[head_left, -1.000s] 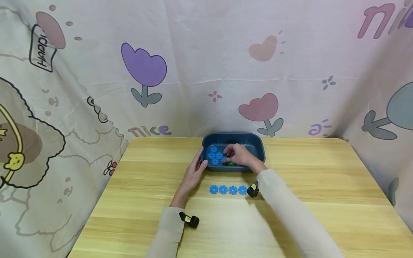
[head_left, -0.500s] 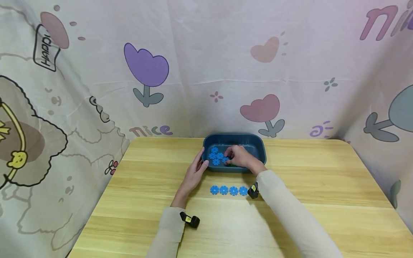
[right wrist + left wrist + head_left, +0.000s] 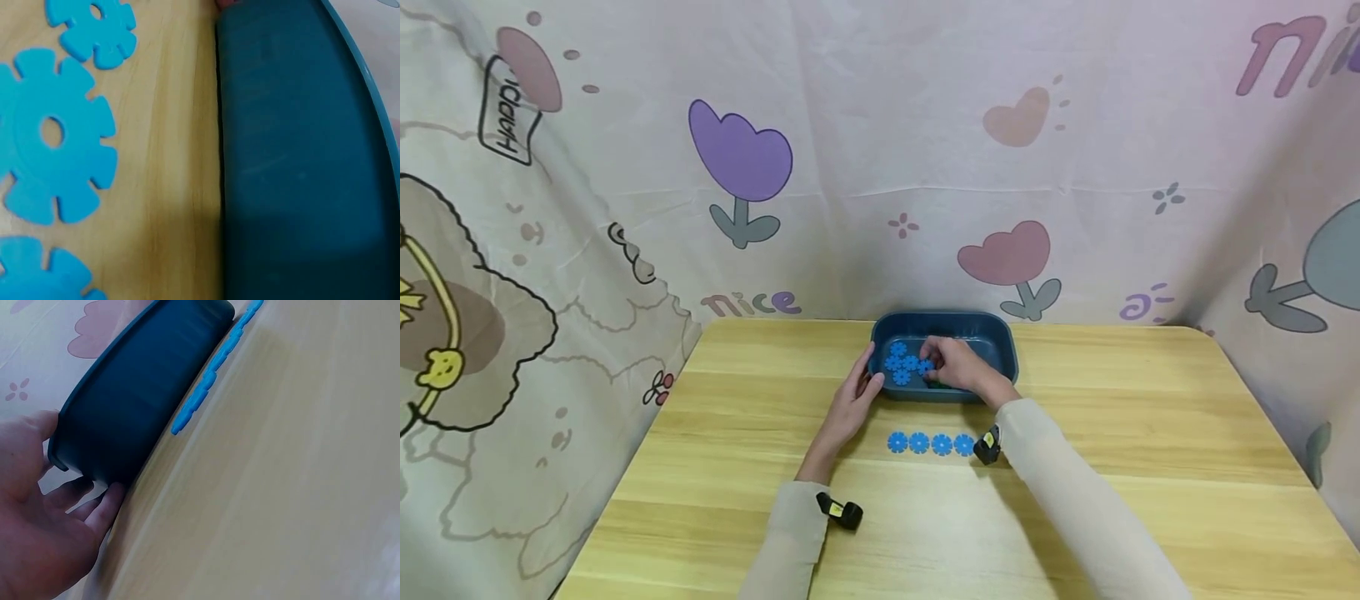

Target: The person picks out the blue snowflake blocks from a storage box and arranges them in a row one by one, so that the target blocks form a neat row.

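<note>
A dark blue plastic tub (image 3: 992, 393) stands at the back of the table. At its left end my left hand (image 3: 850, 408) holds it, the thumb near the rim and the other fingers against the outer wall in the left wrist view. My right hand (image 3: 957, 364) reaches inside the tub, thumb and index finger pinching a blue notched snowflake disc (image 3: 925, 367). Several more blue discs (image 3: 901, 377) lie flat in a cluster at the tub's left end. Something green shows beneath the right hand. In the right wrist view the tub's wall (image 3: 300, 150) hides the fingers.
In front of the tub, a row of several blue snowflake discs (image 3: 919, 442) lies on the wooden table (image 3: 737, 467); the right wrist overlaps its right end. A patterned cloth (image 3: 850, 125) hangs behind the table and at both sides.
Right fingertips have closed in slightly around the blue disc, and less of the green thing shows below them. The left hand stays at the tub's end; the view has shifted slightly.
</note>
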